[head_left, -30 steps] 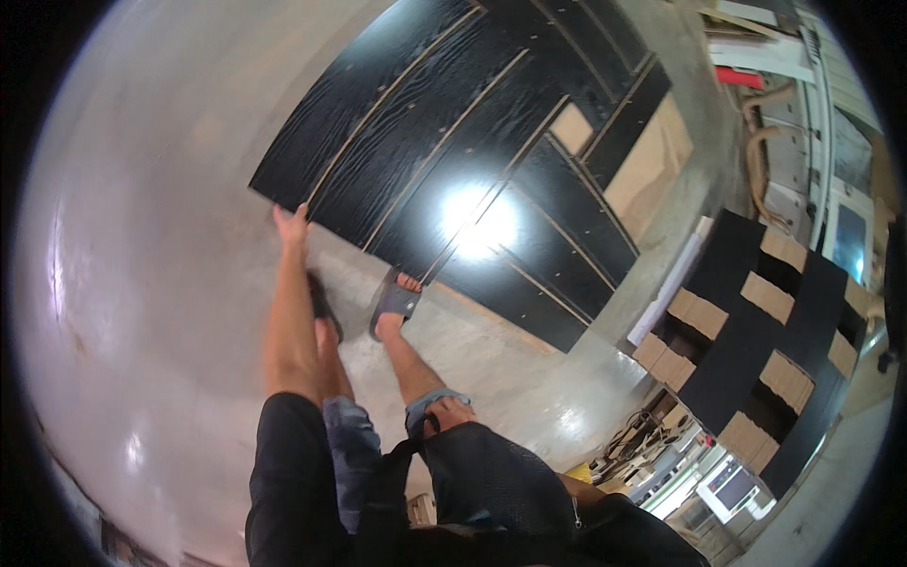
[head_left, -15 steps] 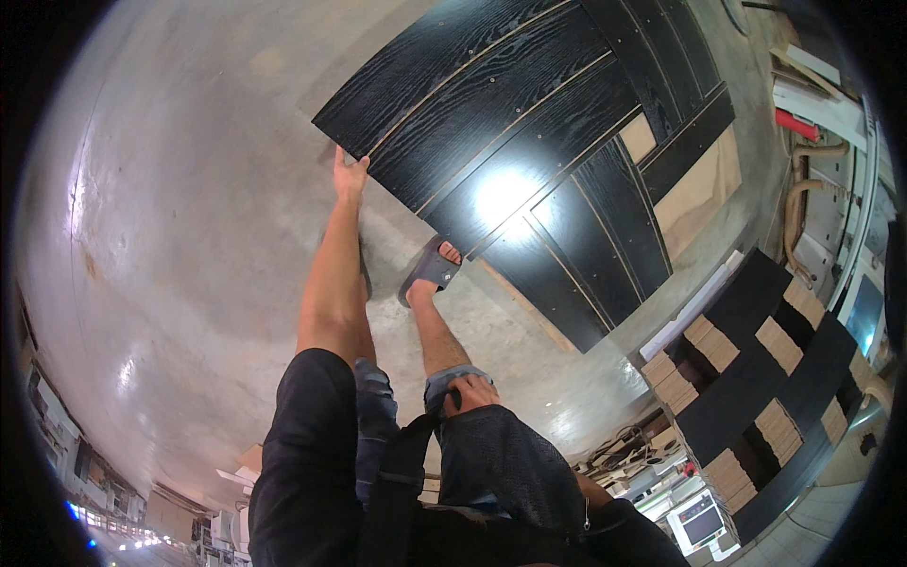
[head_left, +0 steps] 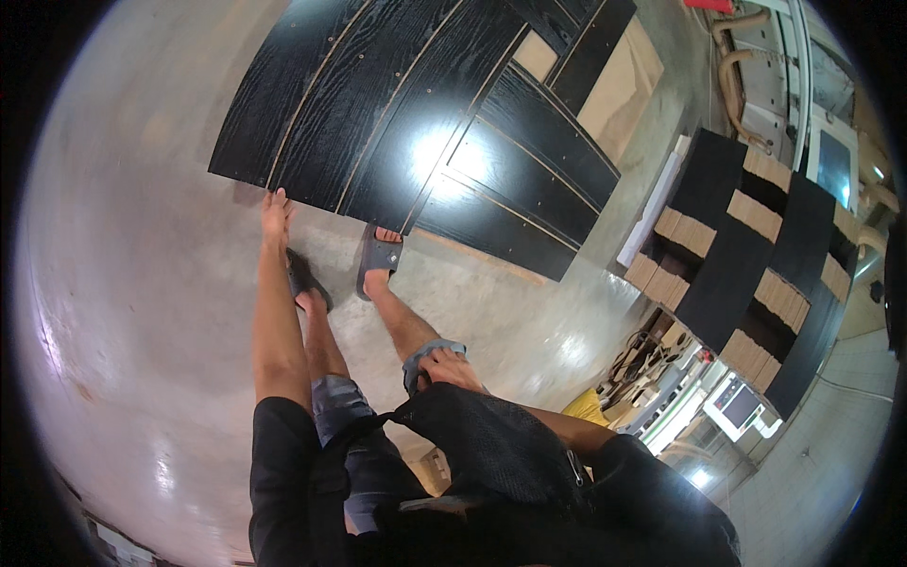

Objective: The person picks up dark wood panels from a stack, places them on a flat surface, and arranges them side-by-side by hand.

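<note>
My left hand [head_left: 276, 210] is extended downward with fingers spread flat, its fingertips touching the near edge of the black wood-grain panel [head_left: 378, 113], which lies flat on the concrete floor [head_left: 142, 283] ahead of my sandalled feet [head_left: 378, 260]. My right hand [head_left: 452, 367] rests on my right knee, fingers curled loosely over it and holding nothing, just above the black bag [head_left: 491, 444] hanging at my front. Further black panels stacked on wooden blocks [head_left: 746, 246] stand well apart to the right.
</note>
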A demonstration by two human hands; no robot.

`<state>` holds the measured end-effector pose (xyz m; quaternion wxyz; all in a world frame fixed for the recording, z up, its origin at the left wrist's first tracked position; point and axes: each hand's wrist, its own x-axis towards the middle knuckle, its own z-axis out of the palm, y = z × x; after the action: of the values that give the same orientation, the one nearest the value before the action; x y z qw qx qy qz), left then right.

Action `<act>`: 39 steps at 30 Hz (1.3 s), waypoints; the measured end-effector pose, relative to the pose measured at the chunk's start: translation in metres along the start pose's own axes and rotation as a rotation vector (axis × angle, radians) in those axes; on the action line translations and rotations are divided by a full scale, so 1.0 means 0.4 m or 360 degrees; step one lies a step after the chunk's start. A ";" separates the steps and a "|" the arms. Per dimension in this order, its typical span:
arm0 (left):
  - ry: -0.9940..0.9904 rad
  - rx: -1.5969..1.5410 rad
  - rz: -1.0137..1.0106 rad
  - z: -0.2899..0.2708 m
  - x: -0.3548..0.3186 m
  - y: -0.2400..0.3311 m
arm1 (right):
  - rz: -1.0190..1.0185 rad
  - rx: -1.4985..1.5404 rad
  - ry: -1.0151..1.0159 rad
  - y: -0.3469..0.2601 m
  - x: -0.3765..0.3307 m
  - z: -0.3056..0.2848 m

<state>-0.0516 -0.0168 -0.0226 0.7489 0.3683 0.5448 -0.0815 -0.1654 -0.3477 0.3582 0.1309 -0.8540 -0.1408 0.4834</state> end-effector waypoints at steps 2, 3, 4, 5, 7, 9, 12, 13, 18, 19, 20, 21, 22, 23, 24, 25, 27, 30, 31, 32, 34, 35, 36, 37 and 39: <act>-0.0006 0.0171 0.0052 -0.019 -0.002 0.008 | 0.0089 -0.0085 -0.0109 -0.001 0.002 0.014; 0.0041 0.0244 0.0064 -0.022 -0.007 0.007 | 0.0137 -0.0122 -0.0157 -0.003 0.006 0.022; 0.0087 0.0318 0.0077 -0.030 -0.020 0.002 | 0.0150 -0.0125 -0.0151 -0.002 0.004 0.033; 0.0135 0.0392 0.0091 -0.040 -0.038 -0.003 | 0.0161 -0.0127 -0.0146 0.003 0.003 0.047; 0.0096 0.0576 0.0086 -0.065 -0.066 -0.037 | 0.0172 -0.0167 -0.0161 0.017 0.010 0.081; 0.0113 0.0812 0.0090 -0.108 -0.109 -0.082 | 0.0163 -0.0246 -0.0206 0.029 0.013 0.104; -0.0078 0.1255 0.0142 -0.189 -0.211 -0.128 | 0.0044 -0.0197 -0.0141 0.024 0.025 0.095; -0.0280 0.1355 0.0253 -0.194 -0.266 -0.159 | 0.0072 -0.0173 -0.0107 0.028 0.009 0.088; -0.0306 0.1682 0.0335 -0.322 -0.642 -0.157 | -0.0005 0.0020 0.0065 0.023 0.002 0.036; -0.0257 0.1876 0.0217 -0.331 -0.735 -0.116 | -0.0031 0.0028 0.0095 0.024 -0.007 0.023; -0.0170 0.1721 0.0200 -0.359 -0.829 -0.100 | -0.0063 0.0056 0.0079 0.020 -0.019 0.011; -0.0186 0.1763 0.0016 -0.416 -0.877 -0.089 | -0.0085 0.0083 0.0071 0.027 -0.034 0.008; -0.0239 0.1517 0.0156 -0.453 -0.966 -0.088 | -0.0102 0.0095 0.0076 0.051 -0.038 0.022; -0.0306 0.1270 0.0278 -0.486 -1.066 -0.108 | -0.0021 0.0165 0.0100 0.094 -0.031 0.095; -0.0222 0.1516 -0.0013 -0.522 -1.124 -0.075 | -0.0017 0.0236 0.0167 0.092 -0.033 0.063; -0.0081 0.1725 -0.0294 -0.569 -1.175 -0.064 | -0.0054 0.0293 0.0226 0.086 -0.044 0.020; 0.0016 0.1232 -0.0241 -0.564 -1.445 -0.011 | -0.0118 0.0450 0.0251 0.043 -0.173 -0.041; -0.0110 0.1361 -0.0173 -0.557 -1.464 0.009 | 0.0020 0.0575 0.0421 0.169 -0.262 0.014; -0.0093 0.1408 -0.0119 -0.550 -1.498 0.027 | 0.0073 0.0610 0.0403 0.190 -0.295 0.015; -0.0058 0.1480 -0.0059 -0.532 -1.518 0.051 | 0.0137 0.0644 0.0386 0.218 -0.335 0.012; -0.0290 0.1371 0.0207 -0.499 -1.487 0.100 | 0.0123 0.0888 0.0619 0.313 -0.462 0.082; -0.0392 0.1278 0.0356 -0.475 -1.499 0.116 | 0.0115 0.0898 0.0685 0.390 -0.513 0.124; -0.0327 0.1402 0.0508 -0.350 -1.553 0.148 | 0.0175 0.0944 0.0756 0.449 -0.583 0.192; -0.0387 0.1344 0.0615 -0.357 -1.552 0.183 | 0.0270 0.0983 0.0801 0.452 -0.663 0.196; -0.0442 0.1509 0.1019 -0.202 -1.642 0.223 | 0.0504 0.0896 0.0819 0.543 -0.865 0.255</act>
<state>-0.3242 -0.0846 0.5831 0.5542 0.7950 0.2073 -0.1336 -0.3991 -0.6671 0.5022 0.3143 -0.8891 0.1673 0.2877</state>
